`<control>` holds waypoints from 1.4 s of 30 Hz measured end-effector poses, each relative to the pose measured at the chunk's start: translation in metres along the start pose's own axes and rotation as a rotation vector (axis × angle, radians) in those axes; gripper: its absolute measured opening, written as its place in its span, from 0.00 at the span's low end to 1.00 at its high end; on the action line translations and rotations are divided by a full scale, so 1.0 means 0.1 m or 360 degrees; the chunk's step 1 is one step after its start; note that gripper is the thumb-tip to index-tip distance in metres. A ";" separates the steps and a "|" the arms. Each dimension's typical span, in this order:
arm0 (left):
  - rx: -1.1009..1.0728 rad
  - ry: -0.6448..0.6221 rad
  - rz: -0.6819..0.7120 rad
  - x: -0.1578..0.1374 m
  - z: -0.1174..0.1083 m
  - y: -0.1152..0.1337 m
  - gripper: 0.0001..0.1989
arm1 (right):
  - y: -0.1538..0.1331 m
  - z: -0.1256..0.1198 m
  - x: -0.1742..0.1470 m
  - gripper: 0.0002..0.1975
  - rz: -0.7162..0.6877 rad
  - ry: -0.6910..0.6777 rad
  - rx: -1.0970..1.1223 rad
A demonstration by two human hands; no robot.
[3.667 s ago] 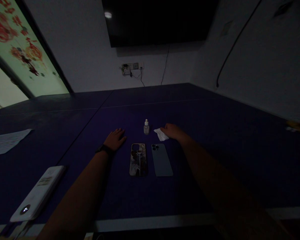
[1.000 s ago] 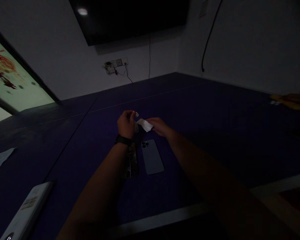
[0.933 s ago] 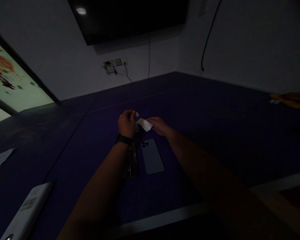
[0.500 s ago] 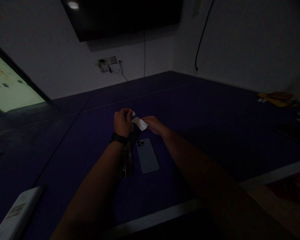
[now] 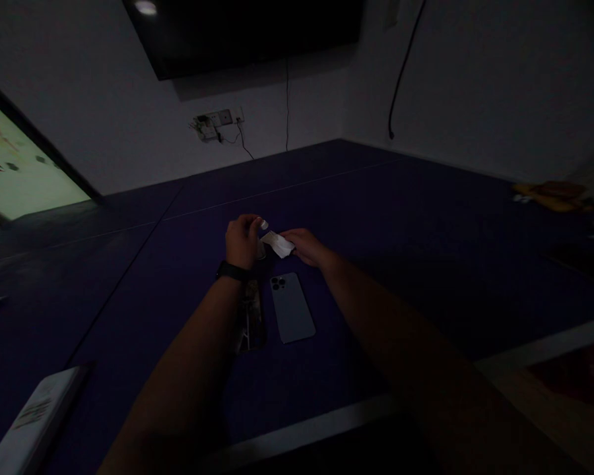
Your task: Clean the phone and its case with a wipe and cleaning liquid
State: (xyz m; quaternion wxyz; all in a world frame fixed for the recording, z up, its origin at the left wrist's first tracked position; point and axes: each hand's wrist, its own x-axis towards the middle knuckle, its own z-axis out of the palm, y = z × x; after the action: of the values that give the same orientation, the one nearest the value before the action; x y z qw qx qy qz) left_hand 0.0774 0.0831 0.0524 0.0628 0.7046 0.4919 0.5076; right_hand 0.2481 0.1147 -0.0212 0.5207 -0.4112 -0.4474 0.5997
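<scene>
The left hand (image 5: 239, 244) has its fingers curled and closed on a small white cap (image 5: 263, 224). Just below those fingers a bottle (image 5: 261, 249) shows, mostly hidden; whether the cap is clear of it cannot be told. The right hand (image 5: 307, 247) pinches a white tissue (image 5: 280, 245) between its fingers, and the tissue reaches out past them toward the bottle and the left fingers. Closer in than both sets of fingers, a phone (image 5: 293, 308) lies flat on the desk (image 5: 287, 389), camera side up, with a dark patterned case (image 5: 253, 323) beside it, partly hidden by the left forearm (image 5: 208, 323).

The work looks to be at an early point: the case is off the phone, and cap and tissue are gripped. The part with bottle and tissue seems unfinished; whether the tissue is wet cannot be seen. Neither the fingers nor the tissue touch the phone.
</scene>
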 end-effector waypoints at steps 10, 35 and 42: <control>-0.0039 0.0251 -0.0043 0.29 -0.47 -0.13 0.08 | 0.01 -0.01 0.01 0.06 0.0014 0.0022 -0.0010; 0.0297 -0.0425 -0.0129 0.17 -0.34 -0.12 0.11 | 0.00 0.00 -0.01 0.05 0.0025 0.0063 0.0023; 0.0270 -0.0679 -0.0166 0.14 -0.31 -0.17 0.12 | 0.00 -0.02 0.00 0.06 0.0050 0.0061 0.0067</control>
State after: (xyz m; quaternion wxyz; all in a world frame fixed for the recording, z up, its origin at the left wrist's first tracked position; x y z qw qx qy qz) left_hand 0.0425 0.0898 0.0664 0.1320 0.7723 0.5441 0.3002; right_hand 0.2503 0.1148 -0.0218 0.5282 -0.4184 -0.4183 0.6090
